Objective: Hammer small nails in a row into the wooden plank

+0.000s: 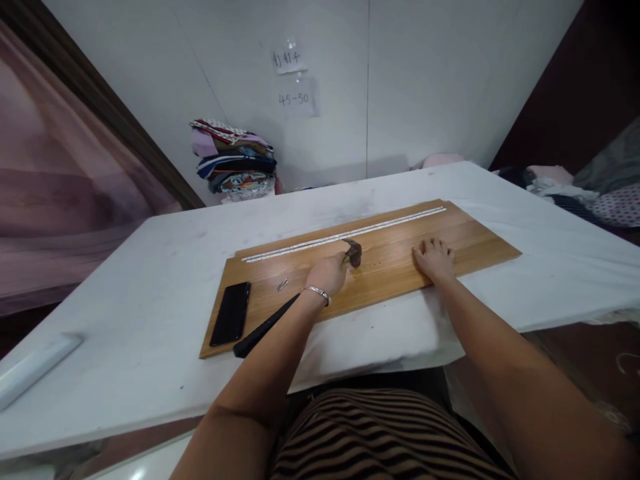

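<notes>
A long wooden board lies across the white table. My left hand is closed round a hammer just behind its dark head, which rests on the board. The hammer's black handle runs back under my wrist to the board's near edge. My right hand lies flat on the board to the right, fingers spread, holding nothing. Between the hands is a faint row of small dots in the wood. A white strip runs along the board's far side.
A black phone lies on the board's left end, with a few small nails beside it. Folded cloths are stacked by the wall. A white bar sits at the table's left edge. Clothes are heaped at the right.
</notes>
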Motion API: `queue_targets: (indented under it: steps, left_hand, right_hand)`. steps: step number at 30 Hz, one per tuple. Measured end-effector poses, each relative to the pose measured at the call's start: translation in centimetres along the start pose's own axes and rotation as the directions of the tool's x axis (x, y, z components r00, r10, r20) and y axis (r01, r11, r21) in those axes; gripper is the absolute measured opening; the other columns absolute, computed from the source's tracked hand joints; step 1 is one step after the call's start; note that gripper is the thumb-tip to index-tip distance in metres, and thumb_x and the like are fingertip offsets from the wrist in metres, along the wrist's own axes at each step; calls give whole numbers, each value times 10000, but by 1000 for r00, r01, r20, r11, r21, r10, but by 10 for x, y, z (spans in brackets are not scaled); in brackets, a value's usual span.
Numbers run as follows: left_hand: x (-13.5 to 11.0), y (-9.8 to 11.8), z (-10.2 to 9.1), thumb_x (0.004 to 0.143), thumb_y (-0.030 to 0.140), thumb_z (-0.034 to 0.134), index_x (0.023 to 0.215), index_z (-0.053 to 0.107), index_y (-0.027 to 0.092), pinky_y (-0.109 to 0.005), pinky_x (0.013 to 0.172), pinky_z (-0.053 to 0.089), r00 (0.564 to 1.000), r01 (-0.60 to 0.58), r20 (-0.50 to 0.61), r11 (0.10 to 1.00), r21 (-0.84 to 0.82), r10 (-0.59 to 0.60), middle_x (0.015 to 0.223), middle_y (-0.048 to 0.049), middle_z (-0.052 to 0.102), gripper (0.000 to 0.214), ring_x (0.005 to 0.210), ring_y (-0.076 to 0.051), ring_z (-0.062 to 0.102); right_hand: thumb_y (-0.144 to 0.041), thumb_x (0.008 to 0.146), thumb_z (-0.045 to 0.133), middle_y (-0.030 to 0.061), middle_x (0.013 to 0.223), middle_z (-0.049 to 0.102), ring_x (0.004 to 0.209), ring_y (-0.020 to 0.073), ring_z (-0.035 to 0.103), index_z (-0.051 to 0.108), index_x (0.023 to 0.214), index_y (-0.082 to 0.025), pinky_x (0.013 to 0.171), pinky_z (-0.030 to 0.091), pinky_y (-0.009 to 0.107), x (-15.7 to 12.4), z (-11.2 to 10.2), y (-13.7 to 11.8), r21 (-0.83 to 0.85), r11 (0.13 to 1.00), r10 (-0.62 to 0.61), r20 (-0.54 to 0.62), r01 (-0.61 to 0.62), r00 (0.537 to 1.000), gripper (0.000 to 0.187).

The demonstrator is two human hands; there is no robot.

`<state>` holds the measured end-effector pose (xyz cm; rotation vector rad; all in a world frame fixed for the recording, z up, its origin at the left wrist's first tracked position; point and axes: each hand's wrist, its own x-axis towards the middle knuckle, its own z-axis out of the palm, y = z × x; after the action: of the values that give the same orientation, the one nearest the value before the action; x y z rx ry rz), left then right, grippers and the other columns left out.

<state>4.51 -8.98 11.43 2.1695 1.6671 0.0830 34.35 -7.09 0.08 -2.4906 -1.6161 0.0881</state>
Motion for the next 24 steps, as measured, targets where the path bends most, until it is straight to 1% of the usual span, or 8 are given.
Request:
queue_targets:
  steps: [6, 13, 17, 21, 24]
  left_hand:
    - [5, -5, 8, 1024, 305, 447, 1362, 637, 204, -347, 923, 502, 1000, -16, 16, 1000, -8, 16, 1280, -141, 736, 401, 1131, -264, 696]
    - [6, -4, 2, 1037, 339, 441, 1304, 663, 208, -338, 920, 505, 1000, -13, -6, 1000, -22, 13, 1242, -133, 752, 370, 1121, -260, 701]
    - [8, -4, 5, 1031, 342, 451, 1272, 675, 213, -336, 894, 510, 1000, -9, 8, 1000, -21, 9, 1221, -131, 758, 354, 1090, -261, 709]
    - [9, -5, 8, 1032, 342, 435, 1293, 670, 210, -346, 911, 508, 1000, -19, 13, 1000, -18, 19, 1262, -135, 746, 375, 1113, -266, 701]
    - [9, -5, 6, 1027, 331, 443, 1296, 665, 206, -342, 924, 508, 1000, -20, 9, 1000, -17, 21, 1245, -133, 751, 370, 1110, -258, 701]
  right_hand:
    - [-440, 1024, 271, 225, 1492, 536, 1393, 348, 425, 612, 1337, -103, 1108, 320, 523, 0, 1, 1, -6, 1000, -11, -9, 11, 1000, 573]
    - [-435, 1018, 301, 223, 1494, 542, 1391, 352, 424, 612, 1342, -126, 1106, 312, 537, -1, 1, 1, 4, 1000, -13, -27, 13, 1000, 545]
    - [-420, 1017, 302, 218, 1505, 536, 1404, 347, 412, 604, 1350, -122, 1113, 311, 531, -2, 1, 1, 11, 1000, -12, -34, 12, 999, 539]
    - [-426, 1020, 296, 213, 1497, 541, 1394, 344, 421, 607, 1339, -122, 1112, 313, 525, -3, -1, 0, 8, 1000, -8, -29, 8, 1000, 539]
    - [-417, 1023, 294, 218, 1503, 537, 1390, 345, 422, 593, 1361, -125, 1104, 318, 531, -3, -1, 1, 5, 1000, -9, -32, 9, 999, 537]
